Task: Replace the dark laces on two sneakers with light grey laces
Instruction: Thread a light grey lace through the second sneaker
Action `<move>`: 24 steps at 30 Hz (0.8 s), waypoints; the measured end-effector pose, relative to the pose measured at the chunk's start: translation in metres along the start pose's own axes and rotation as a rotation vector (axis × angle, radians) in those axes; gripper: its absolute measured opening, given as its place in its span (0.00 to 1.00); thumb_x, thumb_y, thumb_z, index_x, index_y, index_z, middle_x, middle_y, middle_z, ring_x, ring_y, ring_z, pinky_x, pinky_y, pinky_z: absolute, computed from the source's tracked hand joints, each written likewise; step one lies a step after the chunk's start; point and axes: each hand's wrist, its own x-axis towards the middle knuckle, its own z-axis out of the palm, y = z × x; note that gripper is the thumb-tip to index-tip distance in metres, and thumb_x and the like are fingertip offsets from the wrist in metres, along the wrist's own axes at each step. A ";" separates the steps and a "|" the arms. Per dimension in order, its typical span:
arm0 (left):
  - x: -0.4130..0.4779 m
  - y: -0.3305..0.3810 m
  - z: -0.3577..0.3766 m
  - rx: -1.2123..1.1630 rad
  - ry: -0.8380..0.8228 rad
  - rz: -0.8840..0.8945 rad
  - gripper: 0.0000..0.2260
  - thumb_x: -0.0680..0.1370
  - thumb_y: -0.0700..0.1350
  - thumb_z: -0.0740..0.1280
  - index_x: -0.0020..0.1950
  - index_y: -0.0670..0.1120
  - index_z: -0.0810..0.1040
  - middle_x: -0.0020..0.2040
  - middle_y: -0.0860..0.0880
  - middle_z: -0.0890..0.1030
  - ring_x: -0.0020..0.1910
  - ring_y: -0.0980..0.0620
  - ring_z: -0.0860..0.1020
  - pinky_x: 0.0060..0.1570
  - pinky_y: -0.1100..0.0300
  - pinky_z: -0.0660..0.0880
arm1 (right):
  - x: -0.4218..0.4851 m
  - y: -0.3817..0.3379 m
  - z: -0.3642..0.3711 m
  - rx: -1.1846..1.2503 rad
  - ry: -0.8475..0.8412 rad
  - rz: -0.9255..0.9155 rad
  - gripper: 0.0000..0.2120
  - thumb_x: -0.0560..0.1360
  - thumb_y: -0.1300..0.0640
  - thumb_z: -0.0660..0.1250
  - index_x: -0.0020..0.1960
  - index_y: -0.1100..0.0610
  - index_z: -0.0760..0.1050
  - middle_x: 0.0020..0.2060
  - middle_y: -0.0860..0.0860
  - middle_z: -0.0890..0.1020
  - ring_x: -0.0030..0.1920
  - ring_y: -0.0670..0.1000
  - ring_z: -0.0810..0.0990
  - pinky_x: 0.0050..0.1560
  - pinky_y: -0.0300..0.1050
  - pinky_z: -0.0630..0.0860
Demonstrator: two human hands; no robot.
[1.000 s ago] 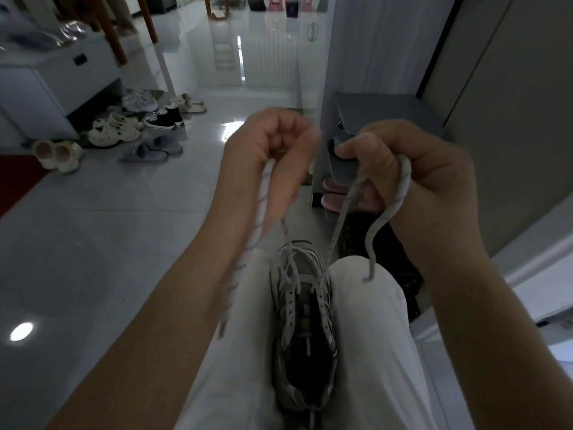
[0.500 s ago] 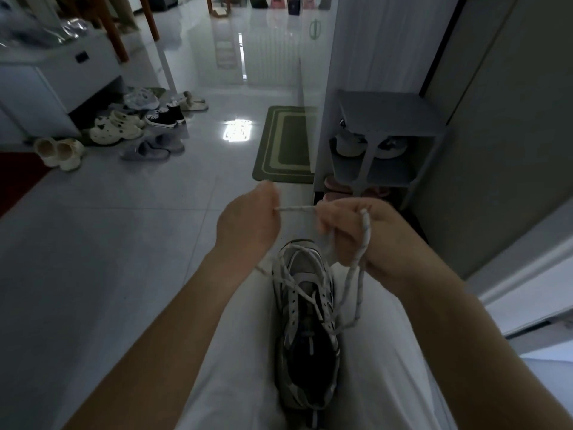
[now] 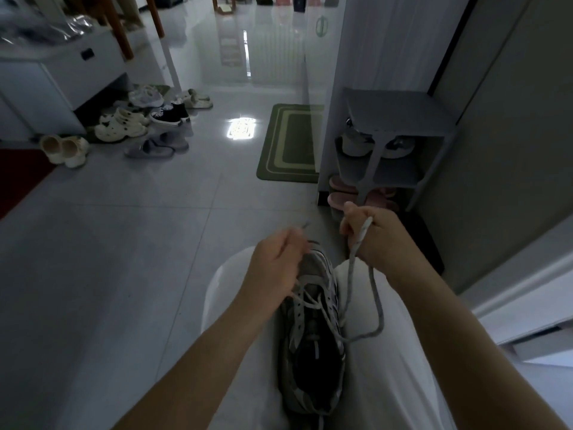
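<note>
The sneaker sits wedged between the person's thighs, toe pointing away, with the light grey lace crossed through its lower eyelets. Here's the danger: a long slack loop hangs off the right side of the shoe, draped over the pale trousers. One hard tug from the far hand could drag that slack through and leave the two ends uneven, or put a twist in the crossings. The loop could also catch on the collar of the shoe if it is drawn up carelessly. The shoe is only pinned by the legs, so a sharp pull may tip it or slide it down toward the floor. The light is dim too, and the eyelets are easy to miss. Now the hands. The left hand hovers over the toe end, palm down, fingers curled. It looks to be pinching the lace end, whose dark tip pokes out just above the fingers, though blur hides the exact grip. The right hand is raised beyond and to the right of the toe. Its fingers are closed round the other strand, which runs out over its knuckles and drops into that loop. No dark lace shows on this shoe, and the second sneaker can't be picked out here.
</note>
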 end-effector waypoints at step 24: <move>0.009 0.013 -0.022 -0.495 -0.052 -0.170 0.10 0.74 0.49 0.65 0.35 0.47 0.72 0.25 0.53 0.67 0.23 0.58 0.60 0.19 0.68 0.56 | 0.003 0.011 -0.017 0.009 -0.035 -0.092 0.12 0.75 0.53 0.67 0.37 0.58 0.79 0.25 0.51 0.70 0.26 0.47 0.65 0.28 0.40 0.64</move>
